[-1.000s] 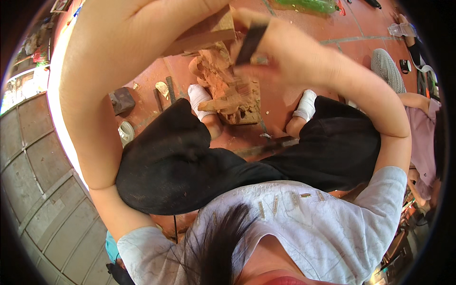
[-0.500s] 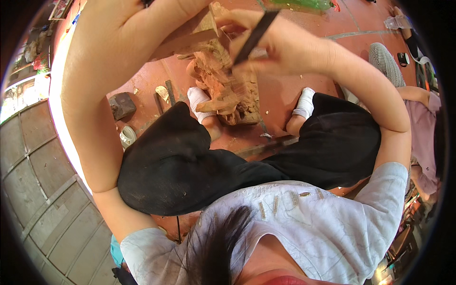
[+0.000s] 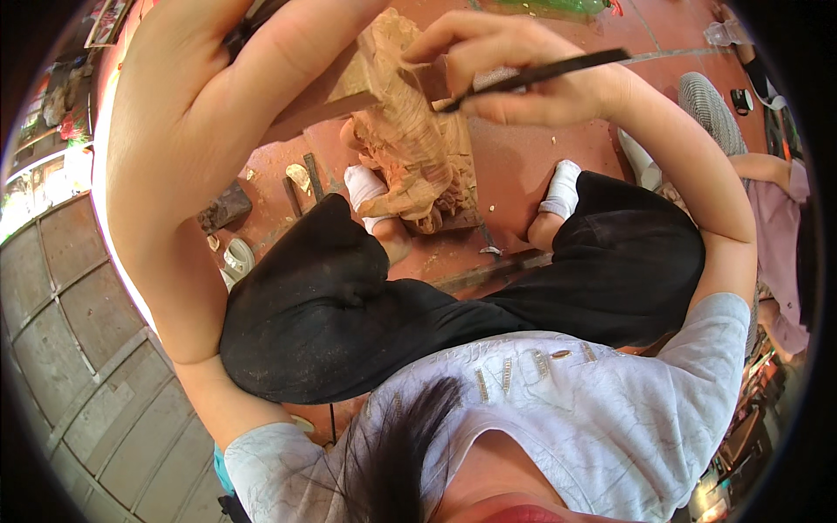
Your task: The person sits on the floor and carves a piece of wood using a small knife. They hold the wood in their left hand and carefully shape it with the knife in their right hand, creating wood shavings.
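A reddish-brown wood carving (image 3: 405, 144) with deep folds stands on the floor between my feet. My right hand (image 3: 532, 83) is closed around a dark, flat chisel (image 3: 580, 64). The chisel lies across the fingers, its lower end close to the carving's upper right side. I cannot tell whether that end touches the wood. Left of the carving's top, my left hand (image 3: 235, 83) grips a wooden mallet (image 3: 349, 80), whose blocky head shows past the thumb. Much of the mallet is hidden by the hand. Another dark piece (image 3: 248, 28) shows by the left fingers, too covered to name.
Two narrow dark tools (image 3: 312, 173) lie on the tiled floor (image 3: 514, 166) left of the carving, among wood chips. Farther left are a dark block (image 3: 228, 207) and a light shoe (image 3: 237, 258). Another person (image 3: 776, 227) sits at the right. A green plastic bottle (image 3: 558, 7) lies at the far edge.
The chisel has swung from a steep slant to a nearly level one, its upper end now pointing right. My left hand has shifted slightly, and more of the carving's top shows.
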Demonstrator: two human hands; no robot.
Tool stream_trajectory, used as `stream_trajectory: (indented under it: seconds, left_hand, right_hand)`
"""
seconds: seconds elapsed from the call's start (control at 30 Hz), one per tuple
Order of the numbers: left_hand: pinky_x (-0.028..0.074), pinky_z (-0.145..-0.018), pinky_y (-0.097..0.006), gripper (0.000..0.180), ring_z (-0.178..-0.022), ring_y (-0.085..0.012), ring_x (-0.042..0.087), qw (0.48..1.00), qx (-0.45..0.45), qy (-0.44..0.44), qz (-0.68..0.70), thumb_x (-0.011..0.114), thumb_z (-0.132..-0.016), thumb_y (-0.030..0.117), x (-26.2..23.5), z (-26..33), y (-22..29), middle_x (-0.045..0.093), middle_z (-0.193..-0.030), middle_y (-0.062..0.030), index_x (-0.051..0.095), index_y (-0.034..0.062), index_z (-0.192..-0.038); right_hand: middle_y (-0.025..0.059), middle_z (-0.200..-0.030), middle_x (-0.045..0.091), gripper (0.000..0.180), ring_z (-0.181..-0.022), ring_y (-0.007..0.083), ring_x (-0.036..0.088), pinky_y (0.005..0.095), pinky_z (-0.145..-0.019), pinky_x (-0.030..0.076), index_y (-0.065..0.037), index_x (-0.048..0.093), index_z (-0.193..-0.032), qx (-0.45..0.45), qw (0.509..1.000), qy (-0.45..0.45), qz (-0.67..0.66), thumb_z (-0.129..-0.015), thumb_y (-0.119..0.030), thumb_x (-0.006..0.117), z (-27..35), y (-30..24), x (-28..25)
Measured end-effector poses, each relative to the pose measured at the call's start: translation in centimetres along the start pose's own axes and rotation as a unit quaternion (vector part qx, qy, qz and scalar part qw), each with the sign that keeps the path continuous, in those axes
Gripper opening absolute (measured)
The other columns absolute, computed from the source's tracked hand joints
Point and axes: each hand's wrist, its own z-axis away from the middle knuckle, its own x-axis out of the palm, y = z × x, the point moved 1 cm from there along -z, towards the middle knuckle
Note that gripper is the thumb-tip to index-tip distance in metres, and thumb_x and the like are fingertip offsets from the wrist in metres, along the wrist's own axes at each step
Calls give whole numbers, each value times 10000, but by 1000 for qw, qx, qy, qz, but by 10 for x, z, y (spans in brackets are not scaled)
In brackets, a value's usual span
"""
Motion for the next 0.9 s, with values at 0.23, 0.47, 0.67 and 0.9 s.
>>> stream_trajectory:
  seconds: [0.23, 0.47, 0.67, 0.9]
  left_hand:
    - [383, -695, -263, 375, -765, -150, 508, 998, -23, 6, -61, 557, -832, 260, 5, -1, 20, 559, -840, -84, 579, -30, -1068]
    - [382, -729, -275, 404, -811, -171, 513, 998, 47, 17, -33, 555, -833, 303, 4, -5, 12, 562, -868, -93, 582, -26, -1068]
    - [386, -733, -278, 405, -820, -174, 516, 996, 59, 32, -51, 556, -834, 309, 7, -2, 7, 567, -896, -99, 584, -19, -1070]
    - [386, -730, -277, 417, -818, -172, 515, 998, 34, 19, -59, 563, -835, 322, 6, -3, 16, 564, -896, -99, 583, -21, -1072]
  right_hand:
    - [184, -1323, 405, 93, -1094, 299, 511, 376, -914, 431, -38, 636, -779, 36, 998, -20, -36, -721, -51, 708, 1, 7, 23]
    - [161, -1214, 496, 213, -1099, 268, 490, 370, -918, 389, -43, 640, -884, -2, 991, -29, -129, -824, -242, 684, -2, 40, 0]
    - [154, -1246, 496, 225, -1185, 248, 443, 359, -971, 348, -32, 635, -872, 103, 959, -32, -263, -831, -247, 685, -4, 39, -1]
    - [181, -1297, 434, 135, -1177, 299, 454, 373, -957, 387, -29, 628, -795, 120, 964, 7, -236, -748, -130, 703, -3, 23, 7]
